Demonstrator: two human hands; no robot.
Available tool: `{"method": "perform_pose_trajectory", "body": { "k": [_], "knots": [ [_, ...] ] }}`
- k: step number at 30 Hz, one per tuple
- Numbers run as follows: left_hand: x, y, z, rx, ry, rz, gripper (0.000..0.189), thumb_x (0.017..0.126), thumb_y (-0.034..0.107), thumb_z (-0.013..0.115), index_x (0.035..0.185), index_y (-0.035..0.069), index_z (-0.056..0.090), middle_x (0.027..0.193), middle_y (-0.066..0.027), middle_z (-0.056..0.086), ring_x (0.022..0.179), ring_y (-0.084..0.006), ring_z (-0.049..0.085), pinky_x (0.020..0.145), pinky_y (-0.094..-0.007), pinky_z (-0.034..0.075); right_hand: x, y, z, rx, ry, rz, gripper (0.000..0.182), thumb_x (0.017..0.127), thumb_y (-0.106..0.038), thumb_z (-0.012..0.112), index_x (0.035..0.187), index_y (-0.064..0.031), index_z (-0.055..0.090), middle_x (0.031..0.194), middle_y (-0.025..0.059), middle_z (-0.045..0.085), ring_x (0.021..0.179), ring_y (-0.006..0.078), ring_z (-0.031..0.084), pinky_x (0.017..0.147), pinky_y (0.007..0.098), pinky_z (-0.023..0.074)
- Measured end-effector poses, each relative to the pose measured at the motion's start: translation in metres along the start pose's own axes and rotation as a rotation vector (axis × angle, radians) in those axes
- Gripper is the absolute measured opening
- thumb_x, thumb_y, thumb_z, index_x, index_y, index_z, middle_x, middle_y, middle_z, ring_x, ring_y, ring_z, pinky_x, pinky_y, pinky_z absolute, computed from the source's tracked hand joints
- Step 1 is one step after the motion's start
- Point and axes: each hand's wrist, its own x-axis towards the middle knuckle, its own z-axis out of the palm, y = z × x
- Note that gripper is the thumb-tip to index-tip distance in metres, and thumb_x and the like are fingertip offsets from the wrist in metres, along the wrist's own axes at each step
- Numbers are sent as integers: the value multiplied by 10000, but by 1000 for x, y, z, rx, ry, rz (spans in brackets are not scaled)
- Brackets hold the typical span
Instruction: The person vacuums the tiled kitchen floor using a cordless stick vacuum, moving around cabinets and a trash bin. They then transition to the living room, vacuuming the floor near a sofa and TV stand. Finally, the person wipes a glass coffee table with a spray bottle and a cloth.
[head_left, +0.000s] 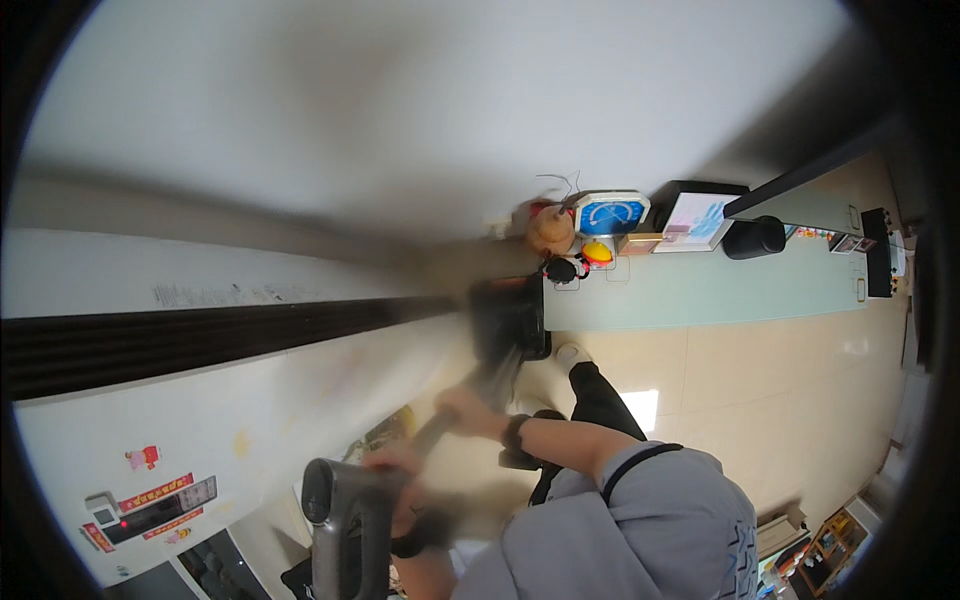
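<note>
My left hand (396, 466), blurred, is closed around the upper handle of a grey stick appliance (330, 510), likely a stick vacuum cleaner. Further down its shaft, my right hand (469, 412) grips the tube. Both wrists wear dark bands. The shaft slants away from me to a black boxy object (510, 319) at floor level. Motion blur there hides whether that is the appliance's floor head or a separate bin. My shoe (573, 355) stands close to it on the tiles.
A pale green cabinet (667, 289) runs rightward along the wall. On it stand a blue dial gauge (611, 215), a brown gourd-shaped ornament (551, 231), a framed picture (697, 221) and a black container (754, 238). A white panel (247, 405) with stickers flanks my left side.
</note>
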Motion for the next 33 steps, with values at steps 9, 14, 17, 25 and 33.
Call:
{"method": "perform_pose_trajectory", "body": {
  "k": [9,14,17,25,33],
  "knots": [
    [-17,9,14,-89,57,246,375,636,167,675,882,60,412,723,-58,499,751,-208,495,873,-415,338,-12,-9,15,-54,-50,33,176,558,-56,612,693,-80,502,668,95,522,689,303,502,617,379,390],
    [-16,23,33,-43,49,224,497,626,166,683,1005,26,396,745,-71,506,767,-213,499,865,-414,350,-13,-21,-9,-48,-45,40,191,554,-44,605,706,-83,496,662,95,519,684,307,496,631,376,385],
    [-9,13,25,-189,85,127,576,627,163,681,1085,9,367,758,-78,511,778,-218,504,858,-407,363,-6,-10,-2,-31,-29,71,183,560,-49,604,702,-82,494,659,99,521,683,309,495,627,378,386],
    [22,-10,-18,-224,54,264,609,619,162,659,1128,9,363,799,-95,536,877,-255,528,911,-414,339,26,-21,10,22,-92,73,139,608,-116,617,683,-55,518,708,132,541,698,312,513,611,372,396],
    [-11,-25,8,-123,157,194,74,736,7,514,777,32,457,818,-113,561,829,-200,532,858,-336,369,-1,-21,-7,24,-284,46,159,637,-136,620,738,-42,540,726,142,548,699,285,521,616,356,398]
  ]
}}
